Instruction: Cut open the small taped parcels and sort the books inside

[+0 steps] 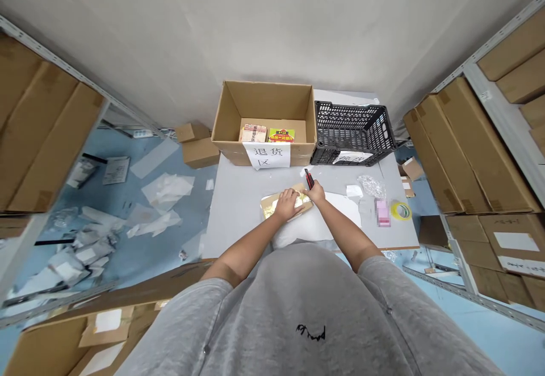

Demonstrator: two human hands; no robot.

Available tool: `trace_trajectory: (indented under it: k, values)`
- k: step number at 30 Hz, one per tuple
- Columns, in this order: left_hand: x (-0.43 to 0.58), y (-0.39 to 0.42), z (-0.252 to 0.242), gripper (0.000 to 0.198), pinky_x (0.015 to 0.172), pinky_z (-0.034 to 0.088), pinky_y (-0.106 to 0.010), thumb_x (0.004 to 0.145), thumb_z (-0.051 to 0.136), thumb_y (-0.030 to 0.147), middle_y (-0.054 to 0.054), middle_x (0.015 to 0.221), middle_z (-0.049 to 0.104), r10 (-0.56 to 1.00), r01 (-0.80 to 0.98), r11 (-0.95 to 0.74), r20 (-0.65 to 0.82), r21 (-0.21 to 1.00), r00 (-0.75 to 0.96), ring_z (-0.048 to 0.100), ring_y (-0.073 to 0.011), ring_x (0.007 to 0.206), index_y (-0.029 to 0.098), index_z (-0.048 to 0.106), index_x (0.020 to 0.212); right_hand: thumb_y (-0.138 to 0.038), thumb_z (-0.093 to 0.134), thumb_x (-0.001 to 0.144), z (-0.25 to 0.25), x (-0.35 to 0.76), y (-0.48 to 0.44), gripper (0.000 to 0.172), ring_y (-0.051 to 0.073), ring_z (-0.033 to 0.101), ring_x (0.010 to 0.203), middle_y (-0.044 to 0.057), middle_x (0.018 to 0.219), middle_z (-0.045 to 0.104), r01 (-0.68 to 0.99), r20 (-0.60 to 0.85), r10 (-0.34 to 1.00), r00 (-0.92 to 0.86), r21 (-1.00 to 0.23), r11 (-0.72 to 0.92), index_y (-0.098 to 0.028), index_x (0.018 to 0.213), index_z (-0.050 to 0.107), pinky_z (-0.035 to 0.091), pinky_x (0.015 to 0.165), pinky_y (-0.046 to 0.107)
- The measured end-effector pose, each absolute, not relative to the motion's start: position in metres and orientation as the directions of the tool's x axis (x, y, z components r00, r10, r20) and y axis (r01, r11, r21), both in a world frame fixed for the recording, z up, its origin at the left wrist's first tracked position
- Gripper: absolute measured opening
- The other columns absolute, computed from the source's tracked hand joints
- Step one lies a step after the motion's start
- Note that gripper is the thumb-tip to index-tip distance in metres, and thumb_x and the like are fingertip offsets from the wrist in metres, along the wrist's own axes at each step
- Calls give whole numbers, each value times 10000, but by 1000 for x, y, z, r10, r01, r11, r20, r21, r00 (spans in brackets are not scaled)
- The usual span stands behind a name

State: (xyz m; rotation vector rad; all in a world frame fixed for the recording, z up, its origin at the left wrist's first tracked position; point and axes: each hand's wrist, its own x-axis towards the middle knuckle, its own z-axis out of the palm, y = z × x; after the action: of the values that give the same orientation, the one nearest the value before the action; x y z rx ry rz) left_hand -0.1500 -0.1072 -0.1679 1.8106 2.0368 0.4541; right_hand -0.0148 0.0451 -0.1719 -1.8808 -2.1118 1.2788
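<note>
A small tan and gold package (269, 205) lies on the table close to my body, partly on a white plastic mailer bag (346, 208). My left hand (286, 204) rests flat on top of the package, fingers stretched out, and covers its middle. In my right hand (315, 192) is a red and black box cutter (309, 179), its tip pointing away from me. The fist stands at the right end of the package; whether it touches is hard to tell.
At the table's back stand an open cardboard box (264, 108) with small packets inside and a black plastic crate (355, 129). To the right lie bubble wrap (372, 186), a pink item (382, 212) and a tape roll (401, 211). Shelves with cartons (477, 143) flank the table.
</note>
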Motion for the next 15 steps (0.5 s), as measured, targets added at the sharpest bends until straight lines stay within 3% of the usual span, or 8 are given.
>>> trace_trajectory:
  k: [3,8,15]
  values:
    - [-144,-108,-169,597,1126,468,-491,954,779,621,-158,1324,615,989,858,145,-68,493,-129,562,-353,1279,186,655,1343,-399,1000,732,-175,-10,48,613,256,764,1077,85,1163,797,802,-502,821,-272,-590,-95,-211,1201,653,575,911,299]
    - [-148,-115,-176,806,1134,461,-489,849,844,732,-168,1370,594,996,839,86,-30,537,-83,553,-361,1301,173,616,1383,-363,1065,576,-184,2,46,786,257,758,1076,88,1186,792,771,-557,765,-323,-623,-128,-182,1226,662,592,894,304]
    - [-152,-119,-178,693,1110,460,-488,919,776,730,-154,1315,609,992,852,121,-100,509,-81,570,-359,1280,196,625,1335,-327,1046,543,-191,-14,45,787,278,783,1044,123,1199,800,834,-644,748,-164,-495,-243,-181,1223,678,589,822,306]
